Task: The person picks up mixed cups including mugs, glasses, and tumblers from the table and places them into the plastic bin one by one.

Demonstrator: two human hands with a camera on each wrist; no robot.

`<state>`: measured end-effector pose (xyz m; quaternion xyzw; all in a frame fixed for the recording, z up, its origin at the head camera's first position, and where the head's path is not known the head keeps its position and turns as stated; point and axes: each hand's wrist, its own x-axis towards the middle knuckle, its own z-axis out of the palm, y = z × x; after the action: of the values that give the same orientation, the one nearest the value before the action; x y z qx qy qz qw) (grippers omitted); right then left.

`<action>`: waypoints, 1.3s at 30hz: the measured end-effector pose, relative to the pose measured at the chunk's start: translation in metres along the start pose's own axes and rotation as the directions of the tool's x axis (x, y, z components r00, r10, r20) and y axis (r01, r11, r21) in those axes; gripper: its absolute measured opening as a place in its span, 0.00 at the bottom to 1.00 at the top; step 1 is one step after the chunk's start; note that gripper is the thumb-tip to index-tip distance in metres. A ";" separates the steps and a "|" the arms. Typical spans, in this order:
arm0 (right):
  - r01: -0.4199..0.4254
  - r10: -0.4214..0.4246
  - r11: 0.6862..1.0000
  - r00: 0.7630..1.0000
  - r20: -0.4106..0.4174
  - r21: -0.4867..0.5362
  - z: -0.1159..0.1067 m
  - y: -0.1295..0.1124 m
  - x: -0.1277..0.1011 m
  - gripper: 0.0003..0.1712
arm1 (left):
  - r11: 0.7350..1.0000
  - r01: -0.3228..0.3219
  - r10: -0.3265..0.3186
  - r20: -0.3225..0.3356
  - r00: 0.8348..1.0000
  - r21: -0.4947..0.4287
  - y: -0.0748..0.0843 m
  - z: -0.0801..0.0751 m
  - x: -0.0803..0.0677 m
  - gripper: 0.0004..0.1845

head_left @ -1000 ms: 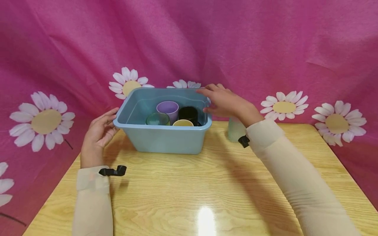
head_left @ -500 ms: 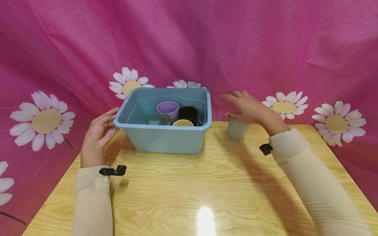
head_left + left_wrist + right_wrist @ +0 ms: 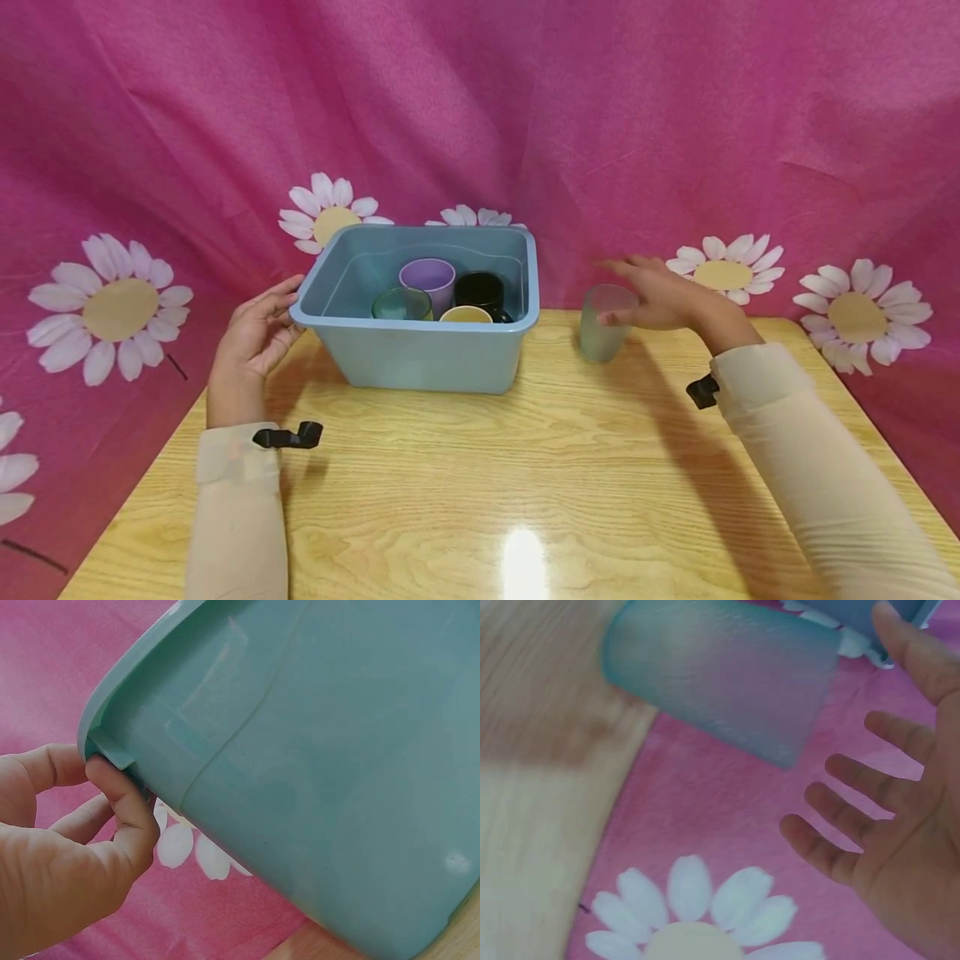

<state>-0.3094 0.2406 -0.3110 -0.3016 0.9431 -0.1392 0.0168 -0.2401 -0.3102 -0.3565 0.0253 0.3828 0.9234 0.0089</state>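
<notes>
A light blue plastic tub (image 3: pixel 420 360) stands on the table with several cups in it. My left hand (image 3: pixel 247 346) grips the tub's left rim, thumb and fingers bent around the lip in the left wrist view. To the right of the tub, a frosted pale green drinking glass (image 3: pixel 597 337) stands upright. My right hand (image 3: pixel 660 293) is at the glass's right side near its rim, fingers spread and thumb overlapping the glass in the head view. In the right wrist view, a gap shows between the fingers and the glass (image 3: pixel 720 682).
Inside the tub are a purple cup (image 3: pixel 429 275), a black mug (image 3: pixel 480 290), a yellow-lined cup (image 3: pixel 466 314) and a green clear glass (image 3: pixel 402 305). The wooden table (image 3: pixel 420 483) backs onto a pink daisy-print cloth (image 3: pixel 480 108).
My right hand has moved right and down from the tub's right rim to beside the frosted glass. The left hand stays on the tub, which has not moved.
</notes>
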 end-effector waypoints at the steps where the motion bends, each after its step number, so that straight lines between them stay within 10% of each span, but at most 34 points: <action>1: 0.003 -0.003 1.000 1.000 0.001 0.005 0.002 0.003 -0.001 0.50 | 1.000 0.000 0.000 0.001 1.000 0.000 0.000 0.000 0.000 0.16; 24: 0.002 0.000 1.000 0.998 0.066 -0.020 0.009 0.018 0.009 0.44 | 1.000 -0.002 0.002 0.011 1.000 0.015 -0.001 0.006 0.000 0.15; 39: -0.040 0.045 0.991 0.998 0.037 -0.124 -0.053 -0.025 0.017 0.45 | 1.000 0.004 -0.003 -0.029 1.000 0.027 0.000 0.004 -0.001 0.16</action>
<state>-0.3154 0.2252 -0.2524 -0.2847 0.9555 -0.0742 0.0200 -0.2391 -0.3080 -0.3539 0.0114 0.3954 0.9184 0.0048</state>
